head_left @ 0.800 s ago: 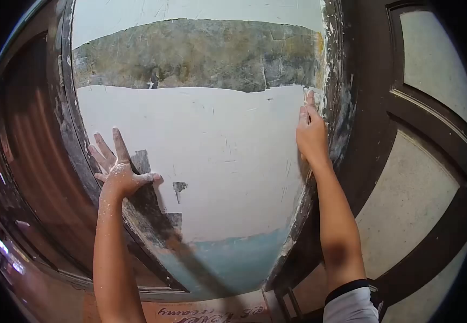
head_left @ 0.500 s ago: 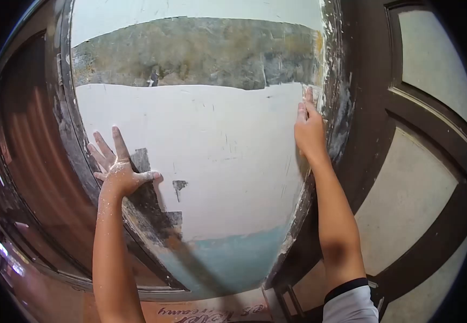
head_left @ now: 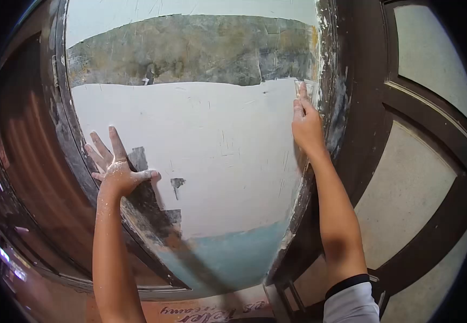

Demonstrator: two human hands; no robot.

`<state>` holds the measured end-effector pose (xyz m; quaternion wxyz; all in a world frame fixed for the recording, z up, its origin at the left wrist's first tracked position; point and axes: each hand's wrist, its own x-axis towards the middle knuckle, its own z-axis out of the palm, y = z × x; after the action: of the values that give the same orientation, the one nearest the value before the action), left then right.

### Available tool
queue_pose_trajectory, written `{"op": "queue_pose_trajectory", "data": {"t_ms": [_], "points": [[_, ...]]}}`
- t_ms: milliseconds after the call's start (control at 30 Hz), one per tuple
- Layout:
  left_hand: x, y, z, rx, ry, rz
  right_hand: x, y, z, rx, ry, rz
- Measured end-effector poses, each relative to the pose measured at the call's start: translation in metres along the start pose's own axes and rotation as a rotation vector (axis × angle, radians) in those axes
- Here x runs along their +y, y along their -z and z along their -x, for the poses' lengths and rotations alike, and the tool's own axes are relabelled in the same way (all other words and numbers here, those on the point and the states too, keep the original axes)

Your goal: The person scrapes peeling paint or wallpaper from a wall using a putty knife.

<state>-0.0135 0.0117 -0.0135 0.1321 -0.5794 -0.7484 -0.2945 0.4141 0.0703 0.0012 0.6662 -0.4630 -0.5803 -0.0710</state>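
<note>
My left hand presses against the left part of the wall panel, fingers and thumb spread. White dust coats its fingers and wrist. It lies beside a bare grey patch in the white coat. Up near the right edge of the panel, my right hand grips a scraper, index finger stretched along it. Only a bit of the blade shows; the handle is hidden in the palm. The blade is at the top edge of the white coat, just below the bare grey-brown band.
Worn dark frames, flecked with white, border the panel on both sides, the right frame close to my right hand. A brown panelled door stands to the right. Below the white coat runs a blue strip. A printed orange sheet lies at the bottom.
My right hand and the scraper have shifted slightly up and to the left along the panel's right side. My left hand stays in its place on the wall.
</note>
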Motion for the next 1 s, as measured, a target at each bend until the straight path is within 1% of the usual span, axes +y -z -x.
{"op": "queue_pose_trajectory", "data": {"t_ms": [33, 100, 200, 333, 400, 433, 500, 533, 567, 633, 667, 767, 800, 867, 900, 967, 1000], "points": [[0.000, 0.000, 0.000, 0.019, -0.012, 0.014, 0.001, 0.000, -0.001, -0.002, 0.000, 0.001], [-0.003, -0.002, -0.001, 0.031, -0.025, 0.023, 0.001, 0.002, -0.002, -0.056, -0.074, 0.010], [-0.001, 0.000, -0.004, 0.002, 0.001, 0.017, 0.010, -0.002, -0.007, -0.074, -0.010, -0.069], [-0.003, -0.002, -0.002, 0.026, -0.009, 0.004, 0.009, 0.000, -0.004, -0.074, -0.027, -0.033], [0.000, 0.000, -0.003, 0.030, 0.006, 0.005, 0.001, 0.004, -0.009, -0.124, -0.102, -0.080], [0.001, 0.004, -0.003, 0.028, 0.006, 0.016, -0.003, 0.006, -0.010, -0.124, -0.105, -0.082], [0.003, 0.001, 0.002, 0.004, 0.005, 0.023, -0.008, 0.009, -0.005, -0.103, -0.063, -0.101], [0.004, 0.002, 0.001, -0.004, 0.018, 0.015, 0.005, 0.008, -0.006, -0.153, -0.066, -0.048], [0.004, 0.003, 0.000, -0.012, 0.032, 0.006, 0.008, 0.006, -0.006, -0.151, -0.063, -0.050], [0.005, 0.004, -0.001, 0.015, 0.030, 0.005, 0.002, 0.005, -0.012, -0.132, 0.025, -0.067], [0.006, 0.006, -0.002, 0.005, 0.032, 0.005, 0.000, 0.007, -0.021, -0.147, -0.022, -0.050], [0.006, 0.005, 0.000, -0.020, 0.037, -0.003, -0.027, 0.016, -0.013, -0.149, -0.112, -0.077], [0.004, 0.003, 0.000, -0.003, 0.025, 0.003, -0.019, 0.016, -0.012, -0.151, -0.109, -0.073], [0.004, 0.003, 0.001, -0.005, 0.021, 0.019, 0.005, 0.013, -0.012, -0.166, 0.034, -0.009], [0.004, 0.003, 0.001, -0.002, 0.025, 0.022, -0.002, 0.013, -0.014, -0.168, 0.039, -0.010], [0.004, 0.004, -0.001, -0.016, 0.034, 0.015, -0.022, 0.018, -0.016, -0.149, -0.090, -0.066], [0.004, 0.003, 0.001, -0.021, 0.034, 0.013, -0.025, 0.025, -0.022, -0.289, -0.221, -0.016]]}}
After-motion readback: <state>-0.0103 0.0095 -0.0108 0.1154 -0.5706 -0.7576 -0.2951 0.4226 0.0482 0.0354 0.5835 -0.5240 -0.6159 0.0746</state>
